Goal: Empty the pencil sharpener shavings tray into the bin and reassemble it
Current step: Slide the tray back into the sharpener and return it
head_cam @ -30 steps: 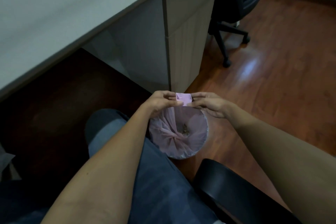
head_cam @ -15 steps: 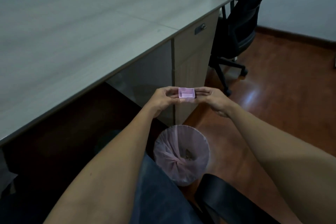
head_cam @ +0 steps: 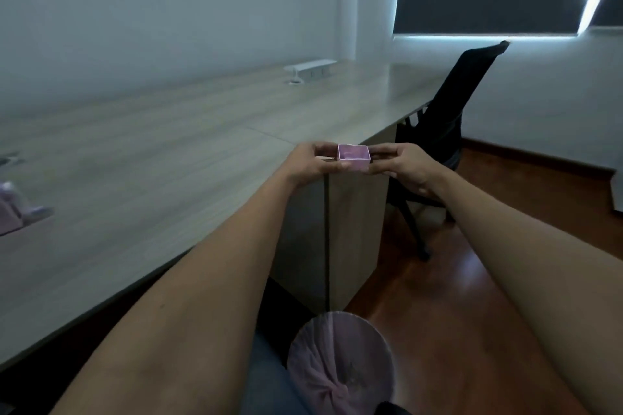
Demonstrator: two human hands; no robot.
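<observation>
A small pink shavings tray (head_cam: 354, 157) is held upright, open side up, at the height of the desk edge. My left hand (head_cam: 310, 163) pinches its left end and my right hand (head_cam: 406, 167) pinches its right end. Its inside looks bare. Far below, near the bottom of the view, stands the round bin (head_cam: 340, 364) lined with a pink bag, with a few dark shavings in it. A blurred pale purple object (head_cam: 17, 209), maybe the sharpener body, sits at the desk's far left edge.
A long grey wood-grain desk (head_cam: 168, 162) runs along the left, with a cabinet (head_cam: 354, 229) under its edge. A black office chair (head_cam: 448, 125) stands behind my hands. A white power strip (head_cam: 310, 67) lies far back on the desk. Brown wooden floor lies to the right.
Both hands have lifted the tray from just over the bin up to desk height and turned it open side up. The view has tilted upward, so the bin now sits low.
</observation>
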